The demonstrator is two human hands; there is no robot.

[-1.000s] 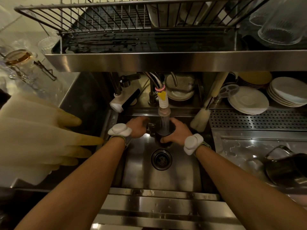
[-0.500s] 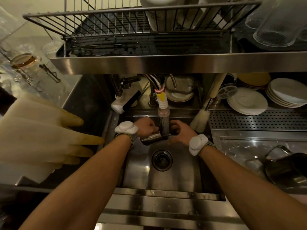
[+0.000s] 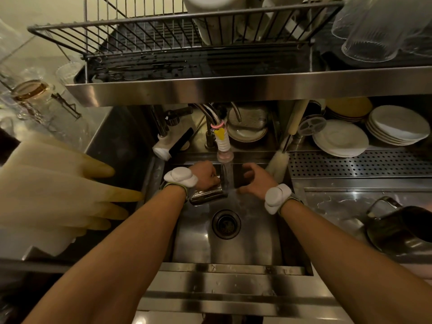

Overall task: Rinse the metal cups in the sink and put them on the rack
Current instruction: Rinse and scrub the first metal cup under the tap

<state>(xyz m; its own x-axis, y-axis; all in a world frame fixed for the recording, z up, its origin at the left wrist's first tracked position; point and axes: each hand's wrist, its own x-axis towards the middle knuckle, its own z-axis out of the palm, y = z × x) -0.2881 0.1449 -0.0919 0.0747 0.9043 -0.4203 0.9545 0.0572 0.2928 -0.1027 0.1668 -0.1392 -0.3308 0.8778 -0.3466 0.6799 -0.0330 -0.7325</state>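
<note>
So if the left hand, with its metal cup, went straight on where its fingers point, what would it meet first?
First the water stream under the tap, then probably the dark cup the right hand grips; depth is unclear.

Both your forearms reach forward and converge, with the wrists about level. Your left hand (image 3: pixel 205 175) is knuckles-up, its fingers curled tight round a metal cup (image 3: pixel 208 195). Your right hand (image 3: pixel 256 181) sits just beside it, thumb and fingers curved apart. It is too dark to tell whether they grip anything.
</note>
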